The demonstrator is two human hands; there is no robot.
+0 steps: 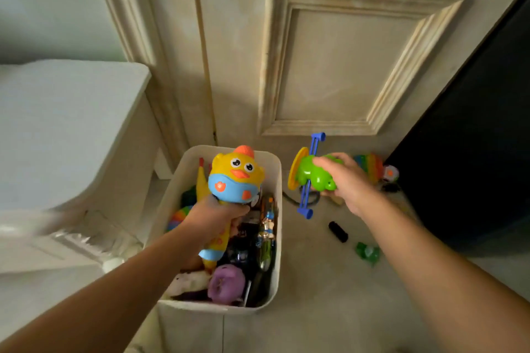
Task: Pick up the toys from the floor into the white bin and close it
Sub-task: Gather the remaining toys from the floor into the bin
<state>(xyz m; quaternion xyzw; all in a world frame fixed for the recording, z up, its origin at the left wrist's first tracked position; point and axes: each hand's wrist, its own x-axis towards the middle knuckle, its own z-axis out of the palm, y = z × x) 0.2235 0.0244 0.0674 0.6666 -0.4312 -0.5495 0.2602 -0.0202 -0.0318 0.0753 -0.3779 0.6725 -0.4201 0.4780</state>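
Note:
An open white bin (276, 238) stands on the floor, full of several toys, among them a purple one (225, 284). Over it my left hand (213, 216) grips the stem of a yellow-and-blue duck toy (236, 176). To the right of the bin my right hand (345, 180) grips a green toy (311, 173) with a yellow disc and a blue bar, held above the floor. On the floor lie a rainbow toy (370, 165), a black cylinder (338, 231) and a green crumpled piece (368, 252).
A cream panelled door (338, 60) rises behind the bin. A white cabinet (66, 129) stands on the left, with a clear plastic piece (94, 233) below it. A dark panel (470, 169) fills the right side. A black cord (289, 199) trails beside the bin.

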